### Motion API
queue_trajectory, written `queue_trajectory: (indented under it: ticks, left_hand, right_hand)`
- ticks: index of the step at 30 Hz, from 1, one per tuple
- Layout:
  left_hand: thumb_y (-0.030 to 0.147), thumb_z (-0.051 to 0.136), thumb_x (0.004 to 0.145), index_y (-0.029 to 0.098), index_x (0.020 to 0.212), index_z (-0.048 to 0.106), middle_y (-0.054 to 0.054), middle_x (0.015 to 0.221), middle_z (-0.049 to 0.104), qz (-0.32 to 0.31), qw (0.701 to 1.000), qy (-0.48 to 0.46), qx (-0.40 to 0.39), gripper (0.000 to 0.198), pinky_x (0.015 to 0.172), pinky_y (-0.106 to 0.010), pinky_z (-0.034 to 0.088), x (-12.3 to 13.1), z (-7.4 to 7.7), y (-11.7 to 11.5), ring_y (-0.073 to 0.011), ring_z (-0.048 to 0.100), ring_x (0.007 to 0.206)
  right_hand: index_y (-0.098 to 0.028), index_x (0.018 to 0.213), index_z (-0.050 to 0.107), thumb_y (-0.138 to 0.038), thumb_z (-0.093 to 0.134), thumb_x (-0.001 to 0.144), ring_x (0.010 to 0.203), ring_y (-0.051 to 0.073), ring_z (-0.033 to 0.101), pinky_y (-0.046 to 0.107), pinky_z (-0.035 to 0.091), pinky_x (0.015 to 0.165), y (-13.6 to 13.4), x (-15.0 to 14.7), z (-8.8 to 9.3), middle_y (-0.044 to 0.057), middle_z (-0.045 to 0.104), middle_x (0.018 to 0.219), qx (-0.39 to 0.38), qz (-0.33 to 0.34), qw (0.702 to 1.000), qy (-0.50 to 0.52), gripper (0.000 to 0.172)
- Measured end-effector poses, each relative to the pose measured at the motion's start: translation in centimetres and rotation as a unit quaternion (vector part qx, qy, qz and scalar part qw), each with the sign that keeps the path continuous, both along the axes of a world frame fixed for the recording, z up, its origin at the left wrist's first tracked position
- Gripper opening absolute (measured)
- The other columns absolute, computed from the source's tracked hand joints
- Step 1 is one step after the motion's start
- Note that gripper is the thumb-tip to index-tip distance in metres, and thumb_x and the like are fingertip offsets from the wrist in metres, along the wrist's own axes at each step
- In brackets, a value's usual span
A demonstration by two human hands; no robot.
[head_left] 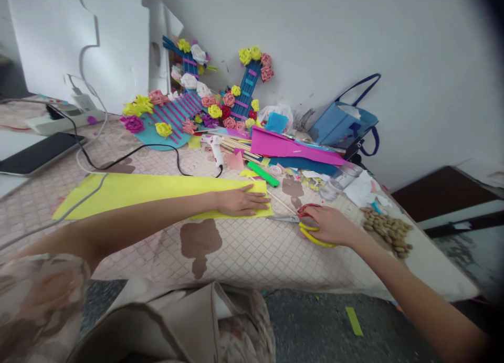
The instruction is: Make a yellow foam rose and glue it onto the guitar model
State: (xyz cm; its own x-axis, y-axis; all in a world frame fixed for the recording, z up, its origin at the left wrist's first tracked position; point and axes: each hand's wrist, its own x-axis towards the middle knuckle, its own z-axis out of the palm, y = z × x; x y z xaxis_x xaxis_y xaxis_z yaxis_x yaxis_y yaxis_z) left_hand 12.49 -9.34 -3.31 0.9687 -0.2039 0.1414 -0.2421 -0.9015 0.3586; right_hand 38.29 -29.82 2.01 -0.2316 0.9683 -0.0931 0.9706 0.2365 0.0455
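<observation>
A long sheet of yellow paper [145, 192] lies across the table in front of me. My left hand [241, 201] rests flat on its right end with the fingers stretched out. To the right, my right hand [325, 224] is wrapped round the handles of a pair of scissors [315, 237], one red and one yellow. Their metal blades point left and reach the sheet's lower right corner; whether they touch the paper I cannot tell. A green stick-like tool [263, 173] and a thin wooden stick [282, 201] lie just beyond my hands.
Behind the sheet lie a white glue gun [216, 149] with a black cord, folded magenta paper [291, 149] and blue crafts with paper flowers [169, 116]. Peanuts [388, 231] are heaped at right near a blue bag [342, 124]. A grey cable [84, 203] crosses the sheet's left end.
</observation>
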Motion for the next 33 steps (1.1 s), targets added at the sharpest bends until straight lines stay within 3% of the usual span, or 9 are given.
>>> queue_trajectory:
  ticks: [16, 22, 33]
  left_hand:
    - [0.039, 0.027, 0.097, 0.03, 0.143, 0.029, 0.001, 0.152, 0.023, -0.002, 1.0, 0.005, 0.024, 0.047, 0.115, -0.043, -0.004, -0.1, 0.1, -0.1, -0.0189, 0.02, 0.141]
    - [0.038, 0.029, 0.097, 0.028, 0.142, 0.032, -0.001, 0.151, 0.026, -0.01, 1.0, -0.012, 0.016, 0.046, 0.116, -0.045, 0.0, -0.1, 0.0, 0.0, -0.021, 0.023, 0.14]
    - [0.038, 0.024, 0.097, 0.025, 0.143, 0.029, 0.0, 0.152, 0.022, 0.003, 0.999, 0.013, 0.05, 0.048, 0.115, -0.042, -0.005, -0.2, 0.5, -0.3, -0.0177, 0.019, 0.141]
  right_hand:
    - [-0.021, 0.103, 0.053, -0.051, 0.056, 0.078, 0.089, 0.026, 0.065, 0.033, 0.047, 0.071, 1.1, -0.4, -0.6, 0.009, 0.068, 0.099, -0.028, 0.01, 0.999, -0.023, 0.04]
    - [-0.022, 0.103, 0.053, -0.046, 0.05, 0.083, 0.083, 0.024, 0.066, 0.031, 0.045, 0.065, 0.6, 0.0, -0.5, 0.007, 0.069, 0.096, -0.036, 0.003, 0.998, -0.045, 0.031]
    - [-0.02, 0.103, 0.054, -0.043, 0.056, 0.078, 0.094, 0.025, 0.064, 0.035, 0.048, 0.077, 0.9, -0.9, -0.3, 0.009, 0.067, 0.105, -0.02, 0.004, 1.0, 0.007, 0.033]
